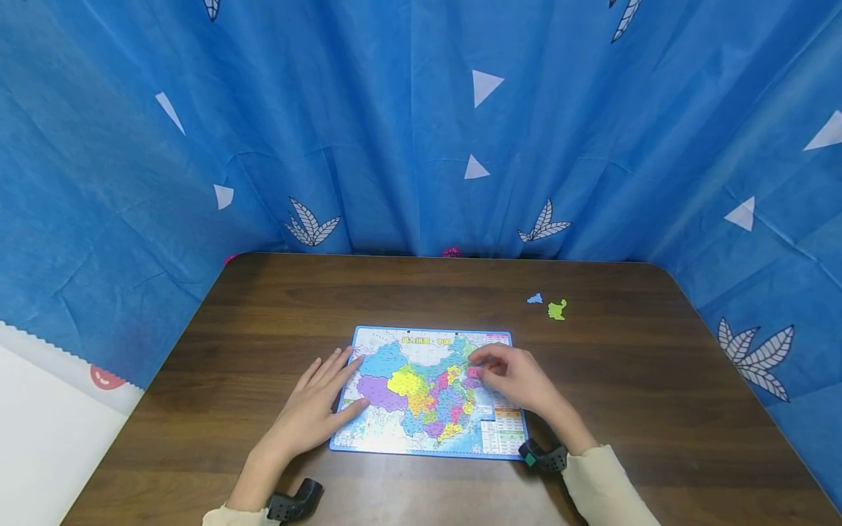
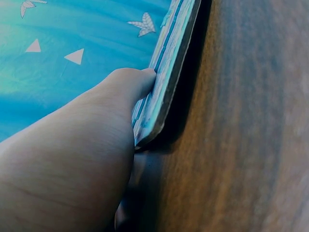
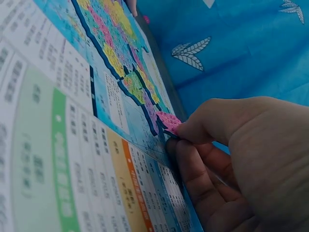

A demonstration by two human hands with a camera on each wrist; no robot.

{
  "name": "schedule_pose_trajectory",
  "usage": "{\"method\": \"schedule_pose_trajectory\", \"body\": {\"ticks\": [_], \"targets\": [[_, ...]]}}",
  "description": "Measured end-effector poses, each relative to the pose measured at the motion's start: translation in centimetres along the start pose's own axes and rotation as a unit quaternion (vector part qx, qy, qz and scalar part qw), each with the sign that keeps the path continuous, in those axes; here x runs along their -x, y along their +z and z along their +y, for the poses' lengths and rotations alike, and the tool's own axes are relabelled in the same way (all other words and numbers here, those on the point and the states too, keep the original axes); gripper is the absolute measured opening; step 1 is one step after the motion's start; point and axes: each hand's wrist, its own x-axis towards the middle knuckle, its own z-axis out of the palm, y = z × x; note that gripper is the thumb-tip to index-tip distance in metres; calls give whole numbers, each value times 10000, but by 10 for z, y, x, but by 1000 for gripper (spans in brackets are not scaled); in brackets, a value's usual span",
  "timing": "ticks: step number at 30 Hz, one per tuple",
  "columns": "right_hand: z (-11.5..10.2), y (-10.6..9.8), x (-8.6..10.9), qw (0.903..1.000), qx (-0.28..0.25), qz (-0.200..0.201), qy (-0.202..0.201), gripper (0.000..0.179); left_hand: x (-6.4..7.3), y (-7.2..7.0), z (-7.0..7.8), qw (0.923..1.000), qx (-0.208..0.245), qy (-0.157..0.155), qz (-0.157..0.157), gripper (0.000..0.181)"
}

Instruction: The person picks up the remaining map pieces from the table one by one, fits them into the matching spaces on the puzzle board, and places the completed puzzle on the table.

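Note:
A map puzzle board (image 1: pixel 421 443) with coloured province pieces lies flat on the table. My left hand (image 1: pixel 314 410) rests on its left side with fingers spread and straight; in the left wrist view the thumb (image 2: pixel 130 82) touches the board near its edge. Over the right part of the map, my right hand (image 1: pixel 520 378) pinches a pink puzzle piece (image 3: pixel 168 122) between thumb and fingers. That piece is tilted up at the map surface, beside a purple area. Fingers partly hide it in the head view.
On the brown wooden table (image 1: pixel 263 307), beyond the board to the right, lie a small blue puzzle piece (image 1: pixel 535 299) and a green puzzle piece (image 1: pixel 557 310). A blue curtain (image 1: pixel 408 109) hangs along the far edge. Something white (image 1: pixel 52 424) stands at the left.

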Motion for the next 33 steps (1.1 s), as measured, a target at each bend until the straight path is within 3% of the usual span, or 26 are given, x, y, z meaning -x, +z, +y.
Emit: {"method": "schedule_pose_trajectory", "body": {"ticks": [13,21,33], "targets": [[-1,-1,0,9998,161,-151,6,27,0,-2,2,9998,28,-149,-142,76],[0,1,2,9995,200,-193,-150,27,0,-1,1,10000,8,24,55,76],[1,2,2,9988,377,-187,-232,28,0,0,1,10000,-12,-12,34,75]]}}
